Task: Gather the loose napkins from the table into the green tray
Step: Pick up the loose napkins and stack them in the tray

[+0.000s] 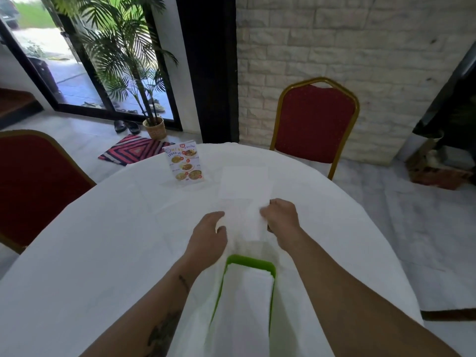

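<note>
A white napkin [243,217] is held between my two hands just beyond the green tray [248,261]. My left hand [208,235] grips its left edge and my right hand [282,220] pinches its right edge. The tray sits at the near side of the white-clothed round table [103,240], with white napkins [247,295] stacked inside it. Another white napkin [244,181] lies flat on the cloth farther back, past my hands.
A picture menu stand [186,163] stands at the far left of the table. Red chairs with gold frames stand at the far right [315,124] and at the left [33,186]. A potted palm [154,127] and a striped mat [134,150] are on the floor.
</note>
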{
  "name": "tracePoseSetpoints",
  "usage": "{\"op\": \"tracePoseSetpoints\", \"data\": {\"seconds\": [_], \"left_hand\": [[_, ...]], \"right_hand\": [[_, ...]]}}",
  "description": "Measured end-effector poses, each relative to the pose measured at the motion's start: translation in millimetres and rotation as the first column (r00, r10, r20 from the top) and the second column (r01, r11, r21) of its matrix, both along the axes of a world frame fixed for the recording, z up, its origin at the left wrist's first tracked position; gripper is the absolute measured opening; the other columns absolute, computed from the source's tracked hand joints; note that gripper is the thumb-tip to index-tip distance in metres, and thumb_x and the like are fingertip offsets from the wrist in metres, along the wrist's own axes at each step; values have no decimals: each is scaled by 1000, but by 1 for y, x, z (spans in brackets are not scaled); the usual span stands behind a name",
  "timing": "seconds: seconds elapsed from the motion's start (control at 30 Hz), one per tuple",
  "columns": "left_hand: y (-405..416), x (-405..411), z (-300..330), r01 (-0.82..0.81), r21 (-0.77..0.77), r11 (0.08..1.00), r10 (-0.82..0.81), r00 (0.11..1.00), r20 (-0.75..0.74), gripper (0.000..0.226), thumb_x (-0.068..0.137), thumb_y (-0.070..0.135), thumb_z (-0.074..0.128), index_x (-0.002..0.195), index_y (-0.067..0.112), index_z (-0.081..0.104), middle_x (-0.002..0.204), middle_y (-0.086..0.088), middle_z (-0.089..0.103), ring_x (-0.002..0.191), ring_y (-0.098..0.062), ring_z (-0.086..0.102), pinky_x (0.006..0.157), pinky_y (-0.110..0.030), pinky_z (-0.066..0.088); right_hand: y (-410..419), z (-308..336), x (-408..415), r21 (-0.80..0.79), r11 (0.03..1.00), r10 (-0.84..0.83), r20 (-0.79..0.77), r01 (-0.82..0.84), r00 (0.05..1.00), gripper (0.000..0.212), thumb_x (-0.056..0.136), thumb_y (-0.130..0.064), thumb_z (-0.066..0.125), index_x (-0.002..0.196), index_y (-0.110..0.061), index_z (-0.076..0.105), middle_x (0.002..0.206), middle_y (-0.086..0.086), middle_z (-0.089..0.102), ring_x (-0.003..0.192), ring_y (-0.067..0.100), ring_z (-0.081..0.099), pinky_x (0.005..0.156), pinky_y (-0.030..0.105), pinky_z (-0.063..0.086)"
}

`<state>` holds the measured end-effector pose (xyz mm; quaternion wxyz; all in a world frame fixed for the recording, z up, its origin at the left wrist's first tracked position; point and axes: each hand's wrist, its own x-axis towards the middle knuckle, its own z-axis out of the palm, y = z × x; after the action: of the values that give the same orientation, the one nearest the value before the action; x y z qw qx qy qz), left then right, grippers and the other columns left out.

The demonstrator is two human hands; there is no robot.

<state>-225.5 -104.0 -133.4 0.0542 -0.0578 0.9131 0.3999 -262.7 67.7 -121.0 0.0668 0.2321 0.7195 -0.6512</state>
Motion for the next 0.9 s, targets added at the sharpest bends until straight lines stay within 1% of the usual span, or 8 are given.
{"op": "tracePoseSetpoints", "data": {"seconds": [0.1, 0.27, 0.37, 0.47, 0.57, 0.73, 0.83, 0.9], "left_hand": [[-3, 11, 25, -111, 211, 971, 109, 994, 18, 41, 97, 19, 44, 137, 22, 49, 146, 1, 43, 130, -18, 42, 97, -21, 31], [-19, 45, 47, -59, 281, 958, 53, 998, 30, 43, 94, 23, 48, 137, 27, 49, 147, 3, 43, 134, -17, 40, 109, -31, 30], [-27, 79, 44, 7, 242, 970, -23, 998, 64, 46, 94, 21, 48, 140, 25, 44, 148, 4, 42, 129, -16, 43, 102, -26, 32], [-27, 114, 35, 76, 174, 982, -95, 990, 104, 50, 94, 19, 47, 143, 22, 40, 148, 2, 40, 127, -17, 46, 98, -24, 33], [-31, 138, 23, 158, 111, 981, -173, 975, 140, 53, 92, 21, 49, 144, 21, 38, 150, 0, 39, 127, -20, 47, 106, -31, 37], [-36, 158, 18, 213, 60, 975, -219, 967, 134, 56, 90, 22, 50, 145, 20, 37, 149, -1, 39, 131, -23, 44, 110, -42, 38], [-36, 162, 19, 242, 45, 969, -245, 966, 85, 56, 89, 20, 50, 143, 19, 38, 148, -2, 40, 129, -22, 45, 108, -38, 38], [-36, 165, 18, 298, -14, 955, -297, 954, 38, 55, 89, 18, 50, 143, 18, 37, 148, -2, 38, 130, -21, 43, 107, -31, 35]], "right_hand": [[-8, 25, 21, -164, 985, -48, 22, 51, 999, 34, 78, 4, 58, 59, -19, 42, 70, 7, 44, 60, 18, 41, 57, 30, 36], [-27, 36, 90, -155, 986, -57, 48, 64, 997, 14, 73, 4, 57, 73, -10, 54, 73, 13, 53, 63, 23, 49, 56, 31, 43], [-37, 19, 146, 57, 998, -29, 97, 23, 995, 10, 70, -5, 54, 71, -15, 57, 71, 6, 57, 65, 21, 56, 59, 28, 45], [-35, 15, 184, 223, 975, -27, 142, -6, 990, 16, 77, -5, 50, 64, -15, 50, 64, 0, 52, 57, 16, 49, 49, 23, 35], [-37, 18, 199, 302, 953, -26, 113, -9, 993, 25, 75, -3, 48, 58, -18, 36, 59, -2, 39, 52, 16, 37, 47, 26, 25], [-44, 26, 209, 321, 947, -7, 104, -27, 995, 26, 69, 0, 44, 58, -20, 31, 61, -1, 36, 55, 18, 32, 50, 27, 21], [-47, 26, 214, 341, 940, -10, 112, -29, 994, 10, 67, -4, 46, 66, -14, 46, 69, 3, 48, 61, 21, 42, 55, 30, 31], [-50, 25, 216, 381, 923, -9, 141, -45, 990, 18, 67, -8, 50, 83, -6, 58, 83, 5, 61, 70, 23, 54, 60, 30, 39]]}}
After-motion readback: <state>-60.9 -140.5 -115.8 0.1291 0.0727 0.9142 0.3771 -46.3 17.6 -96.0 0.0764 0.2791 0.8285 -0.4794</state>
